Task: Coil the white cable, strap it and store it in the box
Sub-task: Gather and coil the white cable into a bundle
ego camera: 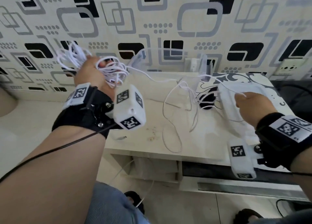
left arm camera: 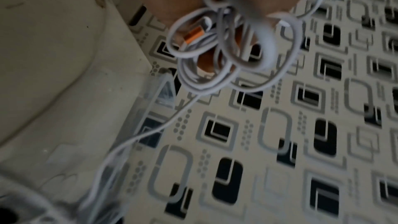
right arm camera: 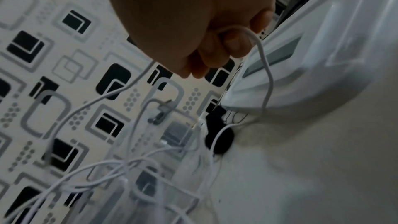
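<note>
My left hand [ego camera: 93,68] is raised at the left and grips a loose bundle of white cable loops [ego camera: 111,71]. In the left wrist view the cable loops [left arm camera: 226,48] hang from my fingers, with an orange-tipped plug [left arm camera: 193,35] among them. From the bundle the cable runs right across the table in slack curves [ego camera: 170,119] to my right hand [ego camera: 244,97]. My right hand [right arm camera: 228,43] pinches a single strand [right arm camera: 267,74]. A clear plastic box [ego camera: 170,61] stands against the wall. Black straps [ego camera: 207,99] lie beside my right hand.
A white plastic lid-like piece [ego camera: 236,102] lies under my right hand on the white table [ego camera: 152,109]. One cable plug [ego camera: 122,137] lies near the front edge, and crumbs [ego camera: 152,137] sit beside it. A patterned wall closes the back. My knees and sandals are below the table.
</note>
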Available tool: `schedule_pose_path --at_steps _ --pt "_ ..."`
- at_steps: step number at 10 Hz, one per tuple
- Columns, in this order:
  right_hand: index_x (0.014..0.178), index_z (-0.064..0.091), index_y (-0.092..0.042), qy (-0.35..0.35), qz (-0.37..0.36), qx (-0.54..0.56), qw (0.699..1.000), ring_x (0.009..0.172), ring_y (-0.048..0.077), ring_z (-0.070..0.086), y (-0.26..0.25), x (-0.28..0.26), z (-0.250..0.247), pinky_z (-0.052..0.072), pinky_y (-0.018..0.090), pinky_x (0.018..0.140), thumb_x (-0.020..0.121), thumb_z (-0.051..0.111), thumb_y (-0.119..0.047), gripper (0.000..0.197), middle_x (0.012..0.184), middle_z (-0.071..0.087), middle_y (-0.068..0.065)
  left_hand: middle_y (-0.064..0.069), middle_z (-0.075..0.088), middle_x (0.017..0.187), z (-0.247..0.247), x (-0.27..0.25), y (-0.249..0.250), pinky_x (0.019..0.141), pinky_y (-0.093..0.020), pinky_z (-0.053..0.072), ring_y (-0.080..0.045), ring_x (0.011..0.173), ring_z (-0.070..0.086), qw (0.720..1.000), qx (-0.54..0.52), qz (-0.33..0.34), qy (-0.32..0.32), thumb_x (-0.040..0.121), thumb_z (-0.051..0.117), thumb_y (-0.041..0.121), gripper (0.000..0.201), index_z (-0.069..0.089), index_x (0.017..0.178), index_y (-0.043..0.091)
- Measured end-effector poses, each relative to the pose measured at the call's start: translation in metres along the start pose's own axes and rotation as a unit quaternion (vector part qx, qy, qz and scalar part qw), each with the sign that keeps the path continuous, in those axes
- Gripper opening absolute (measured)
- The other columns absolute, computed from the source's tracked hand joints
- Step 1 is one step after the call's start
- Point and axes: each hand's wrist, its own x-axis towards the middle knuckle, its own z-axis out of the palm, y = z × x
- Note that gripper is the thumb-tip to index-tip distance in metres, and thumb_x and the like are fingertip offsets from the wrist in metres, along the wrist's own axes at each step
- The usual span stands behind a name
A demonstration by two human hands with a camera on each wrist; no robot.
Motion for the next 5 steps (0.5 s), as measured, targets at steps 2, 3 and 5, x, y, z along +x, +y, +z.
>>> schedule_pose_path --at_steps 2,3,5 --pt "0.114 0.052 -0.021 -0.084 -0.032 -0.003 0.996 0.095 0.026 0.053 -0.012 -0.008 0.015 0.043 0.035 0.086 0.08 0.057 -0.021 0.034 0.101 0.054 0.0 -0.012 0.069 0.091 0.02 -0.012 -0.02 0.049 -0.032 0.058 -0.021 0.073 0.07 0.997 0.01 -0.047 -0.059 0.097 0.046 0.035 0.033 0.058 0.1 0.005" --pt "0.137 0.038 -0.025 -0.171 -0.081 0.091 0.978 0.114 0.021 0.045 -0.018 -0.015 0.01 0.033 0.03 0.09 0.072 0.062 -0.021 0.069 0.119 0.047 -0.003 -0.006 0.065 0.066 0.025 -0.019 -0.022 0.053 -0.034 0.058 -0.021 0.06 0.066 0.995 -0.034 -0.052 -0.083 0.093 0.053 0.025 0.024 0.054 0.077 0.009" --pt "0.133 0.042 -0.034 -0.189 -0.184 0.292 0.919 0.1 -0.014 0.048 -0.038 -0.039 -0.002 0.036 -0.003 0.071 0.076 0.063 -0.036 0.061 0.128 0.047 -0.01 0.0 0.05 0.049 0.04 -0.031 -0.039 0.049 -0.026 0.05 -0.014 0.046 0.056 0.989 -0.061 -0.028 -0.129 0.094 0.051 0.012 0.025 0.049 0.069 0.011"
